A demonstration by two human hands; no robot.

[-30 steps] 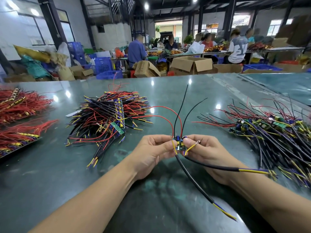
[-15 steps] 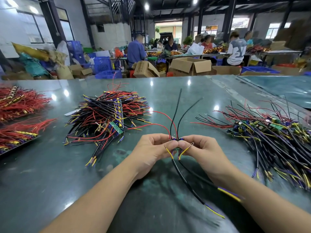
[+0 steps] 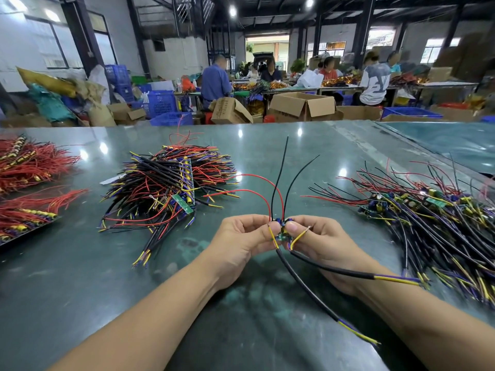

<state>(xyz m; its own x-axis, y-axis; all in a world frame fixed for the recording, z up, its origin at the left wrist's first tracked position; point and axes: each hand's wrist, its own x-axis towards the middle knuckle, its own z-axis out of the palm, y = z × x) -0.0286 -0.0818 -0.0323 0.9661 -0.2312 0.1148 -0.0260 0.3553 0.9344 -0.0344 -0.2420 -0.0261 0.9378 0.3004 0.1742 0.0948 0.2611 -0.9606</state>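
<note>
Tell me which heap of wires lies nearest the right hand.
The mostly black heap at far right, beside the right hand; the mixed central heap and the red heaps lie left of the left hand.

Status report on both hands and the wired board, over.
Left hand, right hand both pinch small circuit board. Red, black leads splay free. Left wire pile, right wire pile flank hands; nothing blocking.

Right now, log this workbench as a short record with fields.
Held item: wired circuit board, red and black leads fanned out, above the table
Left hand: pinches the board's left side
Right hand: pinches its right side
Left of hands: mixed wire pile
Right of hands: board-and-wire pile
Far left: red wire bundles
</note>
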